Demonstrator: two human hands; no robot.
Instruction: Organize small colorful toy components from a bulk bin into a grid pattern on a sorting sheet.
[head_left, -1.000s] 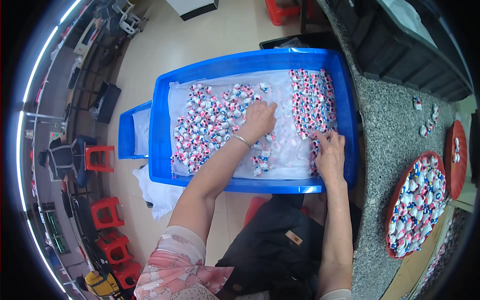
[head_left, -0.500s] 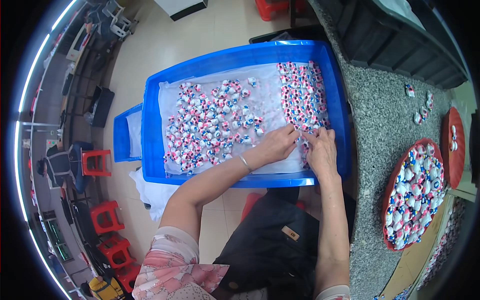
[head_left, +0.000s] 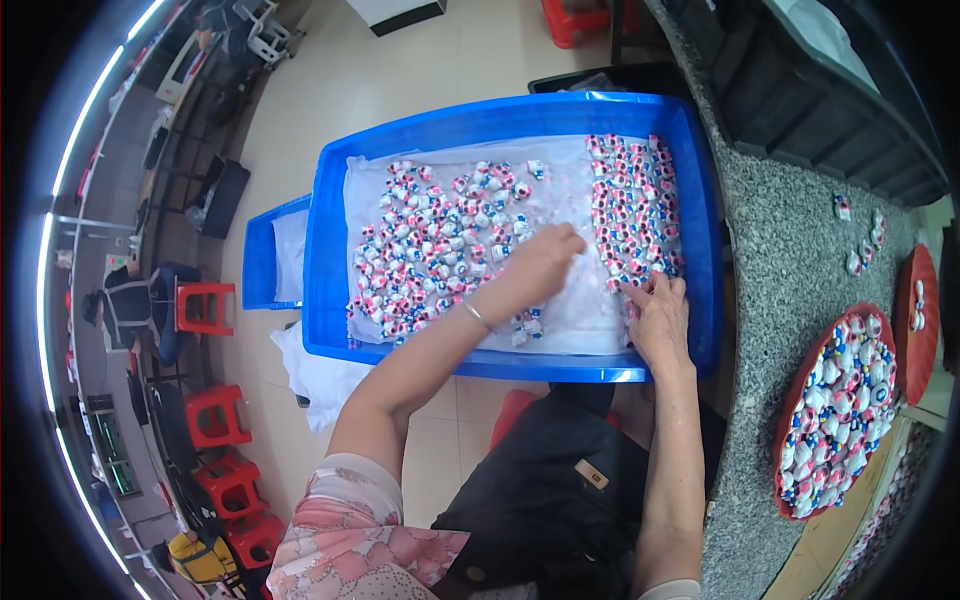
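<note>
A blue plastic tray, lined with white sheet, lies in front of me. Small white, pink and blue figurines are scattered loosely over its left and middle. Along the right side, similar figurines lie close together in neat rows. My right hand is at the near end of these rows, fingers apart and bent, fingertips touching figurines; its palm side is hidden. My left hand hovers over the middle, between the loose pile and the rows. Motion blurs its fingers, and whether they hold anything does not show.
To the right, a speckled stone counter carries a red dish heaped with figurines, a second red dish, several loose figurines and a black crate. A smaller blue tray stands at left. Beyond it, a person sits near red stools.
My left hand has drawn away from the rows, leftward and up. My right hand stays at their near end, its fingers spread more. The whole view has shifted slightly.
</note>
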